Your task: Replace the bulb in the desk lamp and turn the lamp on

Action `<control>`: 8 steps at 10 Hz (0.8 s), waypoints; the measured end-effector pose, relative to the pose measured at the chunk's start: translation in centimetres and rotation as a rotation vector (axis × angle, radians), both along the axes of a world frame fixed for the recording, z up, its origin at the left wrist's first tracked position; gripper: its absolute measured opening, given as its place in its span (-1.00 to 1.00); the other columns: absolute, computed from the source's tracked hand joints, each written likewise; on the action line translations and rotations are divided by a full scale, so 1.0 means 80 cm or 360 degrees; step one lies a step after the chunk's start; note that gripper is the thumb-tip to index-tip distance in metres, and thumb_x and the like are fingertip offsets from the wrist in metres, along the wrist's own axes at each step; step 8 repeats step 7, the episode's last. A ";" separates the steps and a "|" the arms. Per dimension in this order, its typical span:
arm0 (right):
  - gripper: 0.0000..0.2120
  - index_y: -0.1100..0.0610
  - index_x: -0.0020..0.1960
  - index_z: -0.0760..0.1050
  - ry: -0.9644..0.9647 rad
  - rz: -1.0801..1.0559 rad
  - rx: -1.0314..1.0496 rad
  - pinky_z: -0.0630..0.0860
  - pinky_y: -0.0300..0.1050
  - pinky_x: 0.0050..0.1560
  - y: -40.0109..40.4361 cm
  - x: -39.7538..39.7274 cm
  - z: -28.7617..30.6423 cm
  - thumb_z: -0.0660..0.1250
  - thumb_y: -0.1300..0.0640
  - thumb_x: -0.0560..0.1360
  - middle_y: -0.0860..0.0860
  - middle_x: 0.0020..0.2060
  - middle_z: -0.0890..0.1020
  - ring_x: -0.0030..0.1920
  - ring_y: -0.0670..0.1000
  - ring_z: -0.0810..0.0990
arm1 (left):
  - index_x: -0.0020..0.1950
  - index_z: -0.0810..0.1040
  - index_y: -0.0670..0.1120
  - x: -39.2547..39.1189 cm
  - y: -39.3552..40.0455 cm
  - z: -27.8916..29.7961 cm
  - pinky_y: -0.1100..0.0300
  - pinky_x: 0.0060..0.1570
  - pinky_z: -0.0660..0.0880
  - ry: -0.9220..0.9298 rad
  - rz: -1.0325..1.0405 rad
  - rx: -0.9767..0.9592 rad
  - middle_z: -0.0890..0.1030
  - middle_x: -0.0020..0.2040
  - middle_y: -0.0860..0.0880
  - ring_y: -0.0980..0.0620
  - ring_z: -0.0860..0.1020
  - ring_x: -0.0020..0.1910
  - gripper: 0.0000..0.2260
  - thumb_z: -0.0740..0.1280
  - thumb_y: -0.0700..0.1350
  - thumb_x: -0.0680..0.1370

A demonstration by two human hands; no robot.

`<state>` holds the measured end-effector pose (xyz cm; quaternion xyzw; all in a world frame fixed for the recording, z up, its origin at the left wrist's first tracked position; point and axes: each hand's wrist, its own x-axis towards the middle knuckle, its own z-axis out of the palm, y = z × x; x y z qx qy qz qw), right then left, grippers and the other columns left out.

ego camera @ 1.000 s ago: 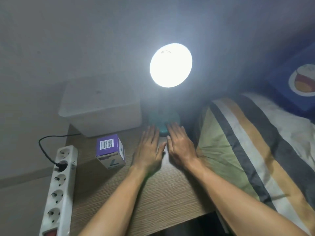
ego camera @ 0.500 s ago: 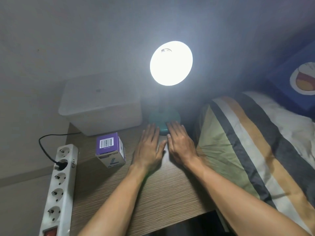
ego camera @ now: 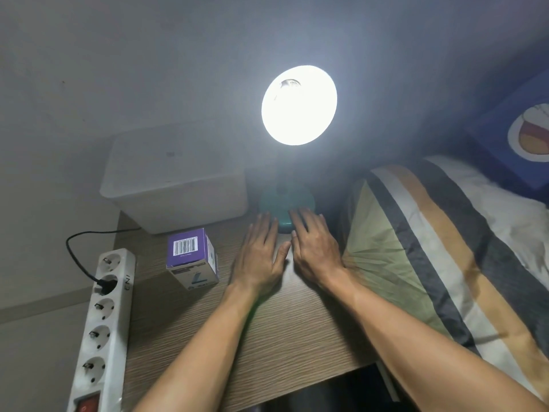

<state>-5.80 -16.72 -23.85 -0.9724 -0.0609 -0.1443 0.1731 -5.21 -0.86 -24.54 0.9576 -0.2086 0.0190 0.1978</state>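
The desk lamp [ego camera: 286, 203] stands at the back of the tabletop [ego camera: 267, 337], its teal base against the wall and its shade turned toward the camera, and the glare from the shade is so strong that the bulb [ego camera: 298, 105] inside cannot be made out as a shape; it is plainly lit, which suggests the new bulb is seated and the lamp switched on; both hands lie flat, palms down, in front of the base, the left hand [ego camera: 260, 252] just beside the right hand [ego camera: 315, 248], fingers [ego camera: 264, 226] spread and straight, gripping nothing; the right fingertips reach the front edge of the base, possibly resting where a switch sits, though the glare hides any switch; this empty, resting pose reads as the end of the work rather than the start of a grasp; the purple bulb box [ego camera: 193, 260] sits tilted to the left of the hands, set aside within reach, and whether it holds the old bulb cannot be told; the power strip [ego camera: 102, 325] lies along the left edge with one black plug in it, the cord [ego camera: 74, 254] looping back toward the wall, most likely feeding the lamp; a white storage bin [ego camera: 175, 179] stands behind the box.
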 end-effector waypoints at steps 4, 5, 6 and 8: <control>-0.55 0.31 0.38 0.45 -0.0048 -0.0019 -0.0099 0.29 0.24 0.43 0.004 0.013 -0.003 0.32 0.22 0.52 0.29 0.27 0.54 0.28 0.28 0.52 | 0.65 0.14 -0.17 -0.002 0.002 -0.004 0.07 0.63 -0.14 -0.0135 -0.0028 -0.0170 0.10 0.67 -0.16 -0.02 -0.07 0.66 -0.45 0.11 0.07 0.74; -0.52 0.27 0.46 0.36 0.0091 -0.0001 -0.0147 0.24 0.17 0.48 0.000 0.010 0.001 0.23 0.17 0.57 0.25 0.37 0.46 0.38 0.23 0.43 | 0.67 0.04 -0.13 -0.004 0.001 0.000 0.11 0.61 -0.20 -0.0050 -0.0027 -0.0010 0.02 0.69 -0.13 0.04 -0.15 0.64 -0.43 0.02 0.12 0.74; -0.49 0.21 0.56 0.18 0.0323 0.0062 -0.0072 0.15 0.10 0.52 0.001 0.012 0.022 0.10 0.11 0.64 0.18 0.50 0.31 0.50 0.16 0.26 | 0.68 -0.06 -0.11 -0.002 0.001 0.020 0.11 0.54 -0.28 0.0067 -0.0038 0.0174 -0.05 0.70 -0.13 -0.01 -0.14 0.66 -0.38 -0.05 0.19 0.73; -0.51 0.16 0.56 0.19 0.0388 0.0044 0.0126 0.33 0.10 0.43 -0.007 0.000 0.049 0.10 0.06 0.67 0.15 0.48 0.35 0.44 0.14 0.35 | 0.69 -0.09 -0.09 -0.012 0.002 0.043 0.07 0.51 -0.30 0.0162 -0.0099 0.0215 -0.08 0.70 -0.13 -0.05 -0.15 0.67 -0.35 -0.08 0.26 0.71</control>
